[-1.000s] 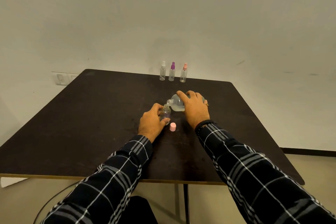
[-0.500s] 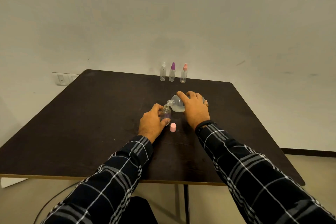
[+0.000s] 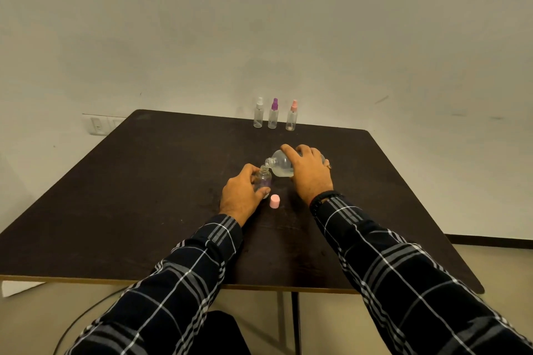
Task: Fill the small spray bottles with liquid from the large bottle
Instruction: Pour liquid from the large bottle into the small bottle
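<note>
My right hand [image 3: 310, 174] grips the large clear bottle [image 3: 281, 165], tipped on its side with its open mouth just over the neck of a small uncapped bottle [image 3: 264, 179]. That small bottle stands upright on the dark table [image 3: 144, 196], and my left hand [image 3: 240, 196] holds it around the body. A little clear liquid lies in the large bottle's lower side. A pink cap [image 3: 274, 201] sits on the table just in front of the small bottle. Three capped spray bottles stand in a row at the far edge: white-topped [image 3: 258, 114], purple-topped [image 3: 273, 115] and pink-topped [image 3: 292, 116].
A plain wall rises directly behind the table, with a wall socket [image 3: 98, 124] at the left. The table's near edge runs under my forearms. A dark cable [image 3: 86, 317] trails on the floor at the lower left.
</note>
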